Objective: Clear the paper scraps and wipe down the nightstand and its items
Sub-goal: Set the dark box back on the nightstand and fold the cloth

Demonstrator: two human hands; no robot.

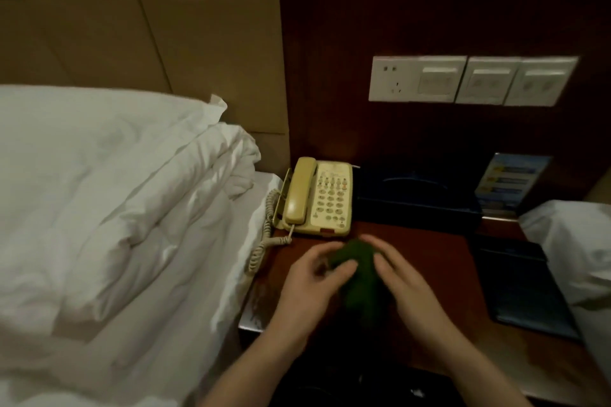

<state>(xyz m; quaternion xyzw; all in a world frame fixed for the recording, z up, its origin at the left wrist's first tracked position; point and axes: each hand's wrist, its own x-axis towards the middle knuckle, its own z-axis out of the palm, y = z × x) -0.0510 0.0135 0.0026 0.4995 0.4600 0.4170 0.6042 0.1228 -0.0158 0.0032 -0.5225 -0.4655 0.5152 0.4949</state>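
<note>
A dark green cloth [358,274] hangs bunched between both hands above the reddish-brown nightstand [439,261]. My left hand [310,284] grips its left side with thumb and curled fingers. My right hand [406,277] holds the right side, fingers wrapped over the top. Just behind the hands sits a cream corded telephone [319,196], handset in its cradle, coiled cord [264,241] dangling off the left edge. No paper scraps show on the visible tabletop.
A dark tissue box [416,198] stands right of the phone, a blue card stand [507,183] behind it, a dark folder [522,287] at the right. White bedding [115,208] lies left, another white bed [578,248] right. Wall switches and a socket [469,81] sit above.
</note>
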